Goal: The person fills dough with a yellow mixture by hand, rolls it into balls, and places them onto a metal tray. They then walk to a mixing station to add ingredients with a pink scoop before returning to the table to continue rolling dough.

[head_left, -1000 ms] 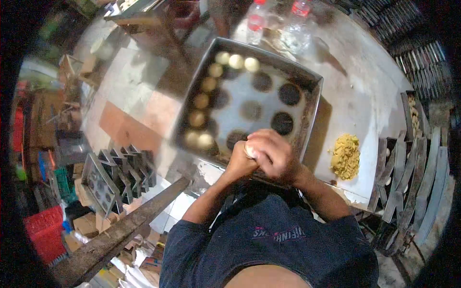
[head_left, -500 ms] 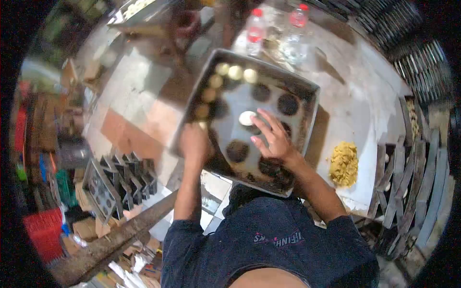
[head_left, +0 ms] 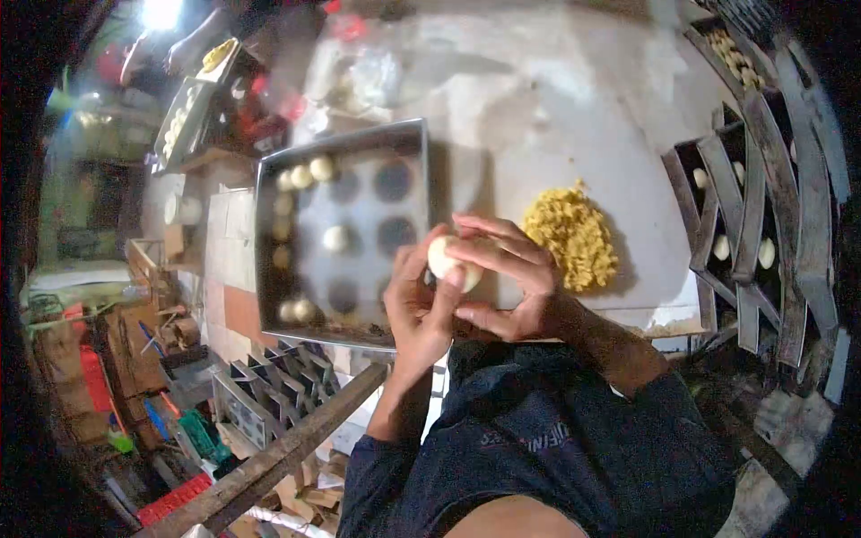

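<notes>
A pale dough ball (head_left: 441, 257) is between my two hands, just off the tray's right side. My left hand (head_left: 415, 305) cups it from the left, thumb against its front. My right hand (head_left: 520, 273) closes over it from the right, its fingers hiding part of the dough. To the left lies a dark metal tray (head_left: 427, 170) with round dark patches on its bottom. Small dough balls line its left side, and a single dough ball (head_left: 336, 238) sits near the middle. Right behind my right hand is a heap of yellow crumbly filling (head_left: 569, 240) on the table.
Zigzag-stacked metal trays (head_left: 749, 305) with dough balls inside stand at the right. More stacked trays (head_left: 242, 412) are low at the left, beside a wooden beam (head_left: 296, 448). Blurred clear bottles (head_left: 372, 76) stand beyond the tray.
My hands have left the tray's interior and come together around a dough ball. The right hand has let go of the ball at the tray's middle. My view has turned and shifted right.
</notes>
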The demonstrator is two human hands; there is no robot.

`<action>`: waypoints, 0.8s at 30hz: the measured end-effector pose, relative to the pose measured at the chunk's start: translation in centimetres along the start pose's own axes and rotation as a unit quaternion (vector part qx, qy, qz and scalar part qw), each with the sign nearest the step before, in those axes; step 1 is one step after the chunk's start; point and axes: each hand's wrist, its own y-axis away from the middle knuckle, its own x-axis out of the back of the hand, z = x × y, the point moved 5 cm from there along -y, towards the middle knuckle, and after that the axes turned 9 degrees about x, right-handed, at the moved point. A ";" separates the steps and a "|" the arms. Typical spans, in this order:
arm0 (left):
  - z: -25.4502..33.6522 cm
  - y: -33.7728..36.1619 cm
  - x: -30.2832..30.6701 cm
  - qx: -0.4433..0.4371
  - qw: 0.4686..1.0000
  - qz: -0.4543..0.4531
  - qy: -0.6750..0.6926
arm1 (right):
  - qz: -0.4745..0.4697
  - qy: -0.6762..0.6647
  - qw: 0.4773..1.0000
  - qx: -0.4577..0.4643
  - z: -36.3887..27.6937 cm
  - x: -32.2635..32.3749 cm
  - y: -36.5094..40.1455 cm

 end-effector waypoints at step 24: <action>-11.9 16.3 0.8 0.244 0.902 -0.109 0.340 | -0.020 0.068 0.988 -0.137 -2.2 -3.3 13.8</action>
